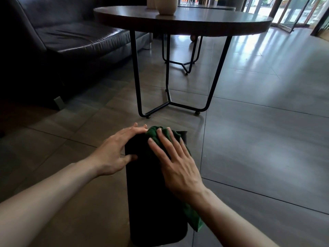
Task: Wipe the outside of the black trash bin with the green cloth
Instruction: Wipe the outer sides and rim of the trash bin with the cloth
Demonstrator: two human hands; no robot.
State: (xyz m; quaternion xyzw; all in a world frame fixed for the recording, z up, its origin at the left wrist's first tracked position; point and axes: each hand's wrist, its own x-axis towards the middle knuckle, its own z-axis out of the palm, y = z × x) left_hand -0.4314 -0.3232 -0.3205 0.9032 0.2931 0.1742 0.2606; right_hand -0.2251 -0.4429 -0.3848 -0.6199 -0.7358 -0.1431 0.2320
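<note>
Black, the bin (pixel 153 193) stands on the tiled floor (pixel 258 157) under both hands. The left hand (pixel 114 152) lies flat on its left top edge, fingers (pixel 135 130) spread. Just right, the right hand (pixel 179 168) presses the green cloth (pixel 156 134) onto the bin, fingers splayed.

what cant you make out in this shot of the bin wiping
Head view only:
- Black trash bin: its far and under sides are turned away; the dark surface shows no dirt or detail.
- Green cloth: mostly covered by the right hand.
- Left hand: its palm is hidden against the bin.
- Vase on the round table: top cut off by the frame edge.
</note>
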